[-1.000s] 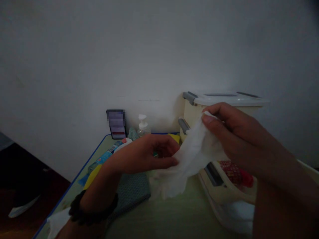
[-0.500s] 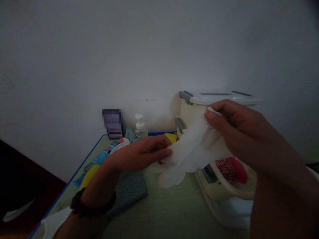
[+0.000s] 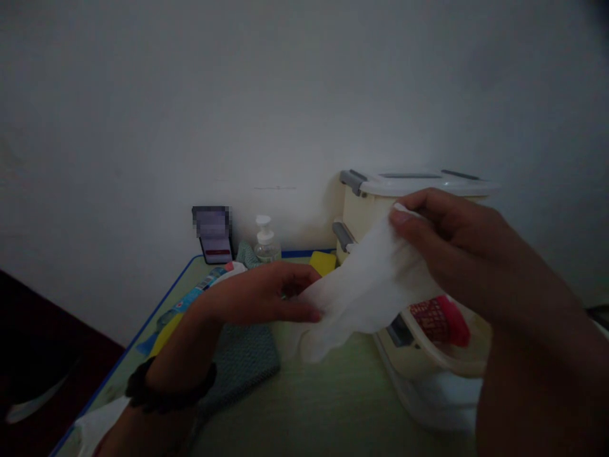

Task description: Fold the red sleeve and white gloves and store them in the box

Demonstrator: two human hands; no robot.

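Note:
A thin, limp white tissue (image 3: 361, 279) hangs between my two hands, slanting up to the right above the table. My right hand (image 3: 457, 247) is closed, pinching its upper corner between thumb and fingertips. At the lower left end, my left hand (image 3: 271, 292) has the tissue between thumb and curled fingers. A black band (image 3: 166, 390) circles my left wrist. Under my left hand lies a grey-green knitted cloth (image 3: 247, 355), partly hidden by the forearm.
Cream storage boxes (image 3: 368, 212) stand on the right, the lower one holding a red packet (image 3: 442, 320). Along the back are a phone (image 3: 216, 235), a pump bottle (image 3: 267, 244) and a yellow item (image 3: 323, 261). A blue packet (image 3: 195, 295) lies at left on the green table (image 3: 328, 406).
My left hand has shifted slightly left and its thumb has lowered, with the tissue spread a little more. My right hand keeps its pinch almost unmoved.

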